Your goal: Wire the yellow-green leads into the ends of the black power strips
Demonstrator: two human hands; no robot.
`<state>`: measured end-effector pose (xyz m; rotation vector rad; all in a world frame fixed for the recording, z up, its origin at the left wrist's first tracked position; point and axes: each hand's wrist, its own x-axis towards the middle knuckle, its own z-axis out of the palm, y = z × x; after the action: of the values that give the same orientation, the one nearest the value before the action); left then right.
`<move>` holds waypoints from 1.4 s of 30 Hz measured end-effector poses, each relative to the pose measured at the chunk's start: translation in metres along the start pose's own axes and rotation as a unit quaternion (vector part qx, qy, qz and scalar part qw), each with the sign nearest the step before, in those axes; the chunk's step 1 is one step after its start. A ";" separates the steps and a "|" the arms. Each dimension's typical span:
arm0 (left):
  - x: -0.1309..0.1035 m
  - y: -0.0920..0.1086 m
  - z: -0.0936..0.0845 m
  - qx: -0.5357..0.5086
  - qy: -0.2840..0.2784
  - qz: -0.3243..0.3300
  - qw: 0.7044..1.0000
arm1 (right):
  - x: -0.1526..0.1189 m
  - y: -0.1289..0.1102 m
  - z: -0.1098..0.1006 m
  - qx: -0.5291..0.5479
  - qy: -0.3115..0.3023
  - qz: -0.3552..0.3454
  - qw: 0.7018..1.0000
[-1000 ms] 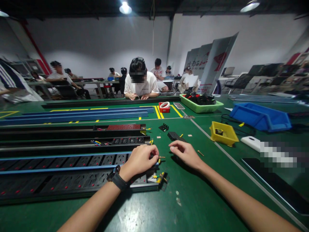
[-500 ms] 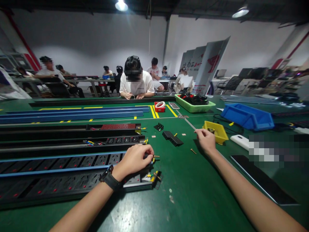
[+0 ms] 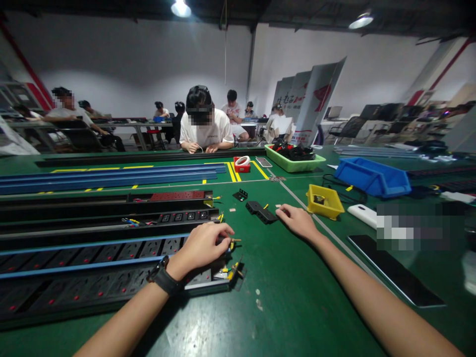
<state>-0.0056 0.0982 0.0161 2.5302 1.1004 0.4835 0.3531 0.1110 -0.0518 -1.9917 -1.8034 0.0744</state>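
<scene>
My left hand [image 3: 208, 244], wearing a black watch [image 3: 161, 276], is closed with bent thumb and fingers at the right end of the blue-edged power strip [image 3: 100, 252]. A dark piece shows between them, and a brass-coloured rod [image 3: 236, 240] sticks out past the fingertips. What exactly is gripped I cannot make out. Over the green table, my right hand [image 3: 297, 221] has its fingers bent down, the tips beside the right end of a black socket piece [image 3: 262, 213]. Whatever lies under its fingers is hidden. Nearest me lies a second strip [image 3: 85, 292] with yellow-tipped wires at its end.
A yellow bin [image 3: 330, 206], a blue bin [image 3: 372, 179] and a green basket [image 3: 316, 163] stand to the right. A dark flat panel [image 3: 397, 272] lies near my right forearm. Blue rails [image 3: 111, 178] lie further back, and a person [image 3: 206, 131] sits opposite.
My right hand has moved left and towards me from beside the yellow bin. The small brass-coloured screw earlier on the table is out of sight there. My left hand stays at the strip's end.
</scene>
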 end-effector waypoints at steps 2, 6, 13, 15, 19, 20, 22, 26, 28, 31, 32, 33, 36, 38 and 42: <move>0.000 -0.001 0.001 0.006 -0.003 0.001 1.000 | 0.000 0.000 0.000 -0.006 -0.006 0.000 1.000; 0.001 0.000 0.000 0.003 -0.014 -0.008 1.000 | 0.000 0.001 0.001 -0.012 -0.002 0.001 1.000; 0.002 0.002 -0.003 -0.019 -0.041 -0.025 0.999 | 0.002 0.007 0.006 -0.022 0.004 -0.001 1.000; 0.002 0.002 -0.003 -0.022 -0.046 -0.025 0.998 | 0.002 0.008 0.006 -0.021 0.002 -0.001 1.000; 0.001 0.004 -0.003 -0.009 -0.042 -0.023 0.999 | 0.002 0.007 0.005 -0.025 -0.004 0.003 1.000; 0.001 0.004 -0.004 -0.008 -0.043 -0.021 0.999 | 0.002 0.007 0.004 -0.026 -0.007 0.005 1.000; 0.001 0.004 -0.004 -0.006 -0.046 -0.016 0.999 | 0.002 0.006 0.004 -0.027 -0.010 0.006 1.000; 0.002 0.003 -0.003 -0.009 -0.045 -0.008 0.999 | 0.002 0.007 0.004 -0.026 -0.009 0.003 1.000; 0.002 0.002 -0.001 -0.011 -0.040 -0.008 0.999 | 0.002 0.007 0.004 -0.025 -0.009 0.003 1.000; 0.001 0.001 0.000 -0.004 -0.027 -0.005 1.000 | 0.002 0.008 0.004 -0.026 -0.007 0.003 1.000; 0.001 0.001 0.001 -0.001 -0.024 -0.004 1.000 | 0.002 0.008 0.004 -0.027 -0.007 0.003 1.000; 0.000 0.001 0.001 0.000 -0.022 -0.002 1.000 | 0.002 0.008 0.004 -0.027 -0.008 0.003 1.000; 0.000 0.001 0.001 0.003 -0.018 0.000 1.000 | 0.002 0.007 0.004 -0.026 -0.010 0.003 1.000; -0.001 0.002 0.001 0.006 -0.018 0.000 1.000 | 0.002 0.007 0.004 -0.026 -0.013 0.005 1.000; -0.002 0.003 0.001 0.015 -0.021 0.005 1.000 | 0.002 0.006 0.004 -0.029 -0.021 0.009 0.999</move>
<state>-0.0047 0.0950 0.0163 2.5610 1.0872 0.4180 0.3582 0.1136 -0.0569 -2.0626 -1.8327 0.0698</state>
